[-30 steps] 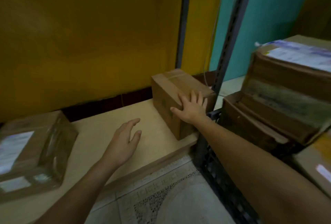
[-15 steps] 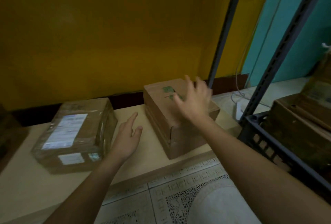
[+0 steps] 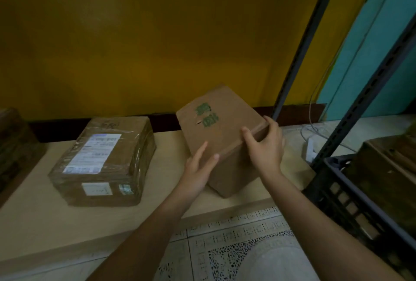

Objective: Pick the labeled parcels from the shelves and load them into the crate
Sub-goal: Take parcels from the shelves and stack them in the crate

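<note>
A plain brown cardboard box (image 3: 221,123) with green printed marks on its top face is tilted up on the low beige shelf (image 3: 45,213). My right hand (image 3: 265,148) grips its right near corner, thumb on top and fingers around the side. My left hand (image 3: 199,168) presses flat against its left near face, fingers spread. A taped brown parcel (image 3: 103,161) with white shipping labels lies flat on the shelf to the left. A dark plastic crate (image 3: 344,193) holding brown boxes stands at the right.
Dark metal shelf uprights (image 3: 301,42) rise at the right, one right beside the crate. A yellow wall runs behind the shelf, a teal wall at the far right. A white cable (image 3: 315,127) lies behind the box. Patterned floor tiles lie below the shelf edge.
The box has been tipped up and turned so its green-marked face shows. Both hands have closed onto it; the left hand moved right from the bare shelf.
</note>
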`<action>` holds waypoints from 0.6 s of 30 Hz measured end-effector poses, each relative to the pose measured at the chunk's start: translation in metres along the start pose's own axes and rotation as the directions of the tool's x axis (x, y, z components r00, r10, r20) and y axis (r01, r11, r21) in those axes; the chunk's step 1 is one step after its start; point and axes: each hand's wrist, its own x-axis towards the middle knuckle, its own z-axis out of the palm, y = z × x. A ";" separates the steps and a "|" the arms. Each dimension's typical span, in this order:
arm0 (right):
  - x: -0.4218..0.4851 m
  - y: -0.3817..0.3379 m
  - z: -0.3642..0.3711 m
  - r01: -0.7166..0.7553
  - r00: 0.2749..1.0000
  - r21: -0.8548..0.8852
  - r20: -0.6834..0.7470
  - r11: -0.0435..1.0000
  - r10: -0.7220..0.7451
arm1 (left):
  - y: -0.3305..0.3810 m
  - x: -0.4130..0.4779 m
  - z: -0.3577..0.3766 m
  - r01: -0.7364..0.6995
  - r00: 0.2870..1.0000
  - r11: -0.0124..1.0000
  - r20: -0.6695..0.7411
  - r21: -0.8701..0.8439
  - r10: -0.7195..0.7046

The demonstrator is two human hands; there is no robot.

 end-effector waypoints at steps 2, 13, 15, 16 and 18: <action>-0.015 -0.021 0.002 0.231 0.968 -0.127 -0.071 0.965 -0.241 | -0.005 -0.004 -0.004 0.058 0.998 0.988 -0.024 -0.144 -0.062; -0.065 -0.037 0.008 0.716 0.666 -0.097 0.394 0.691 -0.634 | 0.012 -0.005 -0.064 0.205 0.944 0.947 -0.208 -0.246 -0.258; -0.038 -0.031 0.000 0.588 0.801 -0.131 0.227 0.798 -0.554 | 0.022 -0.003 -0.058 0.196 0.953 0.969 -0.204 -0.151 -0.225; -0.024 -0.024 -0.005 0.487 0.870 -0.167 0.181 0.857 -0.459 | 0.025 -0.004 -0.053 0.204 0.958 0.974 -0.184 -0.100 -0.220; -0.005 -0.008 -0.015 0.178 0.965 -0.179 0.225 0.968 -0.136 | 0.027 -0.006 -0.041 0.210 0.966 0.976 -0.140 -0.052 -0.215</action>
